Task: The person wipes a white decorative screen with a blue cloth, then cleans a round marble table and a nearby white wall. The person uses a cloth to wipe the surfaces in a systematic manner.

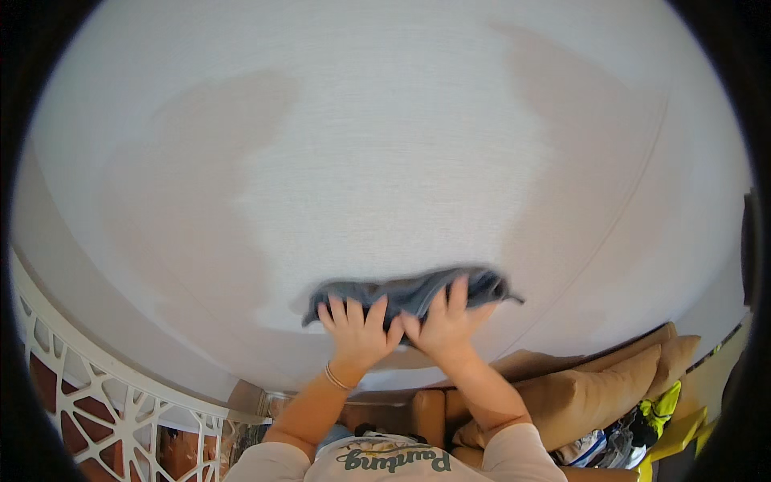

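Note:
My left hand (357,336) lies with fingers spread on a rumpled dark blue-grey cloth (397,295), holding its left part against a large pale wall (385,181). On the cloth's right part, my right hand (447,325) presses with its fingers apart. The thumbs nearly meet at the middle of the cloth. A twisted tip of cloth sticks out past my right hand. Above the cloth, the wall has a lighter middle band with fine horizontal streaks. Duller beige patches (187,199) (596,150) flank it. The cloth and fingers are slightly blurred.
A white openwork railing (129,391) curves along the lower left. At the lower right stands a tan sofa (430,416) with cushions (578,391). Clothes (626,437) are piled on it, beside a yellow frame (674,443). A dark object (749,250) is at the right edge.

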A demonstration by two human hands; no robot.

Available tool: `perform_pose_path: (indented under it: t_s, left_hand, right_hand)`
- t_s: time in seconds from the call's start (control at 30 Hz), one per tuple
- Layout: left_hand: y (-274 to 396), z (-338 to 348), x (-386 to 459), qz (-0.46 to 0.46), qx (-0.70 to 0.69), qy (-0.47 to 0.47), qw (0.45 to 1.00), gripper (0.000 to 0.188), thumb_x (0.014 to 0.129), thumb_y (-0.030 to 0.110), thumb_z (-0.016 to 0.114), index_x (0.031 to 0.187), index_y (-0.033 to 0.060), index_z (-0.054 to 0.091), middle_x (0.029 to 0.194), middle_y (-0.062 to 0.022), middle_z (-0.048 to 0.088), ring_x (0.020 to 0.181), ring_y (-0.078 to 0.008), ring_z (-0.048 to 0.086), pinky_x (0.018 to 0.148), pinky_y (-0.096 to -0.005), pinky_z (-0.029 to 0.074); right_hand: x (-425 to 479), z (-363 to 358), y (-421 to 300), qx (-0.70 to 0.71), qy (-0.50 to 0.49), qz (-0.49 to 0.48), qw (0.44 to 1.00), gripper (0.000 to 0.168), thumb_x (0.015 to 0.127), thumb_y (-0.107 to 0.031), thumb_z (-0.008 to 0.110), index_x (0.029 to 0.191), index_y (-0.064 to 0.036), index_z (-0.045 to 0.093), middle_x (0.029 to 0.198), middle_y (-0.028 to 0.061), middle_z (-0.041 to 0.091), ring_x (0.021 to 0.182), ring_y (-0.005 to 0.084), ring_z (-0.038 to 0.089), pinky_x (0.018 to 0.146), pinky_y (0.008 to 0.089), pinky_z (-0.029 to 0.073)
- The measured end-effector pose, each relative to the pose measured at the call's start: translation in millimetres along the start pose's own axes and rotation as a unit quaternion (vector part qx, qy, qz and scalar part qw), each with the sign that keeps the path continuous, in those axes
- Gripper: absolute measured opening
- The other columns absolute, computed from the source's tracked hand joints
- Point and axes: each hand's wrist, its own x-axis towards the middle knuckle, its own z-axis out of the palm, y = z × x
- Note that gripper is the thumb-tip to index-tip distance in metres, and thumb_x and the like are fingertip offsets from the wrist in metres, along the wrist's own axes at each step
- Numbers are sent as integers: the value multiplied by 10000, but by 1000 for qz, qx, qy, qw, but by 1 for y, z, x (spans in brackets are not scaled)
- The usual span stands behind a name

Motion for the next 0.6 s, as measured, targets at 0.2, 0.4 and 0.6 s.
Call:
perform_pose_path:
  t_s: [0.2,0.4,0.6]
  left_hand:
    - [-21,9,-106,-37,-56,-73,995,274,816,290,576,1008,99,624,908,-186,422,908,-422,414,860,-661,280]
    - [-47,-29,31,-4,5,26,1000,357,865,366,490,1090,159,676,1119,-204,516,1108,-477,422,898,-640,274]
    - [-96,-63,150,-64,-49,207,975,682,894,528,433,1398,69,450,1407,-239,417,1336,-472,305,1031,-639,175]
  right_hand:
    - [-102,54,-30,-12,-7,-81,997,446,721,-561,628,897,-152,660,1143,89,527,1149,446,366,1007,719,74]
    - [15,15,-58,23,23,-1,999,455,774,-409,587,1178,-207,643,1338,80,499,1219,461,288,1019,643,138]
    - [146,-27,-103,76,74,8,994,496,896,-416,488,1330,-188,563,1497,122,370,1331,486,206,1062,607,59]
